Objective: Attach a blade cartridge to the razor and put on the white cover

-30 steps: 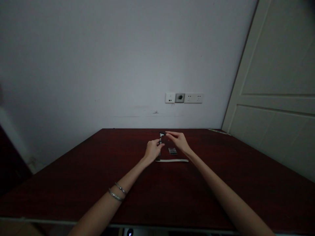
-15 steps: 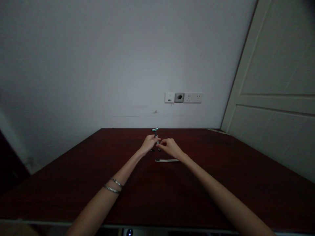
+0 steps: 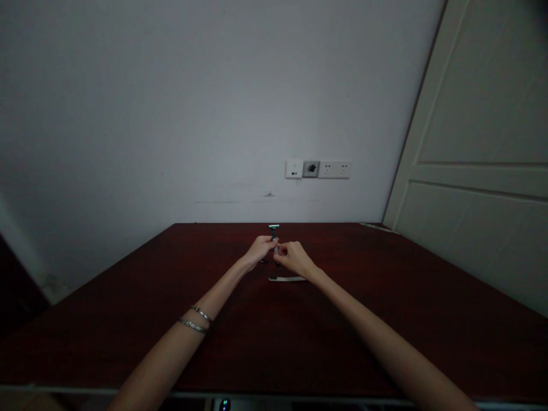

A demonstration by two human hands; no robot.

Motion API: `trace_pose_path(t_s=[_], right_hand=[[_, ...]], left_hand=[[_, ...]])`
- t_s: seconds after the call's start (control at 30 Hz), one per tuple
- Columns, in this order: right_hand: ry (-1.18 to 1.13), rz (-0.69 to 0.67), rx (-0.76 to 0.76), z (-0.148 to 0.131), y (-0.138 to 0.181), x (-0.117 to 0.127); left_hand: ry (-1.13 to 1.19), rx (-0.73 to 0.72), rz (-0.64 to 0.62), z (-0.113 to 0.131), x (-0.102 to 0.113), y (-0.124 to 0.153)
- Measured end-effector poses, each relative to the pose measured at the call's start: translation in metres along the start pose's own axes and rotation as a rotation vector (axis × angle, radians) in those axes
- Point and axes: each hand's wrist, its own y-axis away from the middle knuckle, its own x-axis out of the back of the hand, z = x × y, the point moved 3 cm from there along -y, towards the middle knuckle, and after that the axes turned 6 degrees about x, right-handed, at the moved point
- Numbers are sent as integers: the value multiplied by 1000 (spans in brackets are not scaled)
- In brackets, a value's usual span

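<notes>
Above the table, a razor [image 3: 274, 230] stands upright with its green-and-silver head at the top. My left hand [image 3: 258, 250] is closed on the upper part of its handle. Lower on the same handle, the fingers of my right hand [image 3: 295, 257] pinch it from the right side, and they partly cover it. A thin white strip with a dark end [image 3: 286, 279] lies on the table below my right hand, its right end hidden behind the wrist. Under my left hand a small dark thing [image 3: 264, 261] shows, too little to name.
The dark red table [image 3: 274, 342] reaches back to a pale wall. Several sockets and switch plates [image 3: 317, 169] sit on that wall. At the right stands a pale panelled door [image 3: 479, 171]. Below the table's front edge a small lit device [image 3: 225, 405] is visible.
The razor has swung a little to the right and its head now stands straighter. My right fingers have closed in on the lower handle.
</notes>
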Motion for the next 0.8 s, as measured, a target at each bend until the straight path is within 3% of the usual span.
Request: trace_pose_path(t_s=[0.17,0.33,0.4,0.5,0.6,0.8], right_hand=[[24,19,-22,1,0,2],[53,2,-83,6,1,5],[70,-47,-133,10,1,4],[83,-152,-204,19,0,0],[93,-207,-237,27,-3,-7],[134,-281,-269,38,-11,-25]], left_hand=[[-60,0,-61,-2,3,2],[-149,-14,-2,-9,18,-2],[-275,-36,44,-15,28,-5],[-650,-114,106,-23,42,-6],[-918,-42,130,-34,51,-3],[-1078,21,165,-45,45,7]])
